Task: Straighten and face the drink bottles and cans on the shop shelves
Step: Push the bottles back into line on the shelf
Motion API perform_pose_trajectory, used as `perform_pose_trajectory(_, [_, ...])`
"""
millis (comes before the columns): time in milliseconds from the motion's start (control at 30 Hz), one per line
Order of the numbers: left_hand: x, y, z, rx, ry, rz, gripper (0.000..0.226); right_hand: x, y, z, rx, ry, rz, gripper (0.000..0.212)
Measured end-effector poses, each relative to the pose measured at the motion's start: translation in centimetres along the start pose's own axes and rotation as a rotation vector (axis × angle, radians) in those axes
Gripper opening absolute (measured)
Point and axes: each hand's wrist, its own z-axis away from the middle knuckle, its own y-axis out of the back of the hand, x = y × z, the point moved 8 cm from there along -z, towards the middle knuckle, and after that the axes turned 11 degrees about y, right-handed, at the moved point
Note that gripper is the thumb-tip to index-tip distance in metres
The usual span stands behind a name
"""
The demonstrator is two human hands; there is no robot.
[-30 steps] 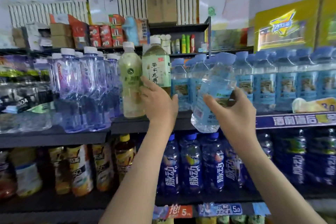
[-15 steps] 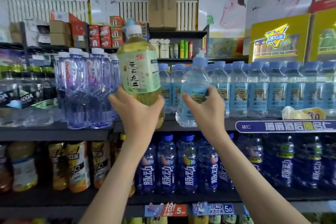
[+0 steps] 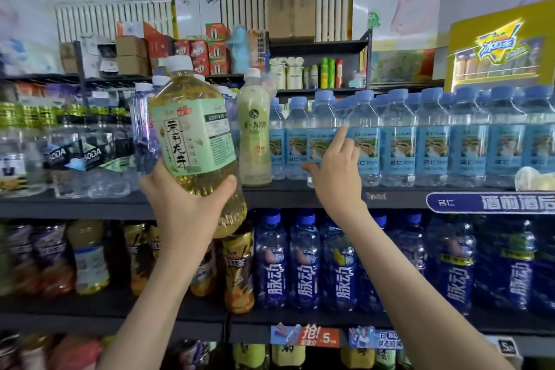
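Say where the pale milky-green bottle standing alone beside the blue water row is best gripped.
Grip the pale green bottle around its straight labelled middle, coming from the front with the free right hand. It stands upright at the shelf edge, water bottles close on one side, so sideways access looks tight.

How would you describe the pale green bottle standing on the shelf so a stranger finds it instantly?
Find the long row of blue-capped water bottles. At its left end stands the pale green bottle. It alone there is taller, cloudy and white-capped.
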Motion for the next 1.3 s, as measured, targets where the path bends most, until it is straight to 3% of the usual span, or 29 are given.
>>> perform_pose_trajectory(167, [-0.5, -0.8, 0.7, -0.069, -0.017, -0.014, 0.080, 0.7, -0.4, 0.0, 0.037, -0.047, 0.131, 0.094])
perform_pose_trajectory(267, [-1.3, -1.2, 2.1, -0.135, -0.023, -0.009, 0.077, 0.1, 1.2, 1.7, 0.203, 0.029, 0.022, 0.084])
perform_pose_trajectory(333, [-2.1, -1.5, 3.4, -0.167, -0.033, -0.005, 0.077, -1.0, 1.9, 3.8, 0.093, 0.047, -0.403, 0.074])
perform_pose_trajectory(433, [-3.9, -1.9, 6.0, -0.221, -0.034, -0.014, 0.077, -5.1, 2.5, 9.4, -0.293, -0.028, -0.926, 0.086])
perform_pose_trajectory(533, [-5.5, -2.7, 9.2, -0.304, -0.045, -0.002, 0.077, -7.5, 1.3, 14.2, -0.456, -0.033, -0.989, 0.077])
perform_pose_trajectory(667, [-7.8, -3.7, 13.2, -0.408, -0.094, -0.106, 0.093, -4.9, -0.6, 18.3, -0.370, -0.268, -0.940, 0.059])
perform_pose_trajectory(767, [-10.3, -4.2, 16.0, -0.627, -0.074, -0.152, 0.099, -2.6, -1.6, 22.8, -0.376, -0.404, -1.004, 0.057])
perform_pose_trajectory(833, [-12.4, -4.5, 17.4, -0.882, 0.038, -0.111, 0.086, -1.2, -2.0, 25.9, -0.391, -0.465, -1.056, 0.053])
perform_pose_trajectory(933, [-15.0, -5.7, 20.4, -1.280, 0.366, 0.054, 0.070, 0.4, -2.5, 30.0, -0.472, -0.490, -1.099, 0.054])
perform_pose_trajectory(1000, [-16.2, -6.6, 23.0, -1.412, 0.443, 0.036, 0.057, 1.2, -2.7, 32.2, -0.556, -0.472, -1.106, 0.051])
perform_pose_trajectory(1233, [-20.7, -10.1, 30.0, -1.366, 0.625, -0.011, 0.040, 6.1, -4.1, 38.8, -0.762, -0.652, -1.164, 0.047])
perform_pose_trajectory(1300, [-22.6, -10.7, 31.9, -1.343, 0.702, -0.043, 0.046, 7.4, -4.7, 40.8, -0.786, -0.700, -1.119, 0.047])
